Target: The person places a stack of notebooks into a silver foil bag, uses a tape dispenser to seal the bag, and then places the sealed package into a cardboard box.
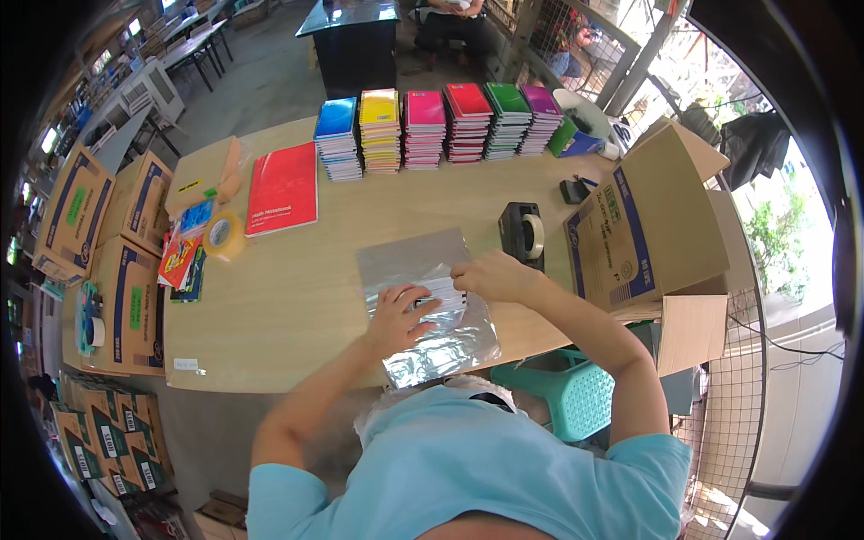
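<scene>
A clear plastic bag (pixel 414 256) lies flat on the table in front of me, shiny and wrinkled toward its near end. On or inside it, I cannot tell which, is a white item (pixel 443 290) with a row of dark marks like a spiral binding along its right edge. My left hand (pixel 402 321) rests on the bag and the white item's left part, fingers spread. At the item's upper right corner, my right hand (pixel 495 276) is closed in a pinch; what its fingertips hold is hidden. A black tape dispenser (pixel 515 236) stands just beyond that hand.
Stacks of coloured spiral notebooks (pixel 424 130) line the table's far edge. A large red notebook (pixel 283 189) and a tape roll (pixel 224 234) lie on the left. Cartons (pixel 135 306) flank the left side; an open carton (pixel 630 225) stands right. A green stool (pixel 576 400) is below.
</scene>
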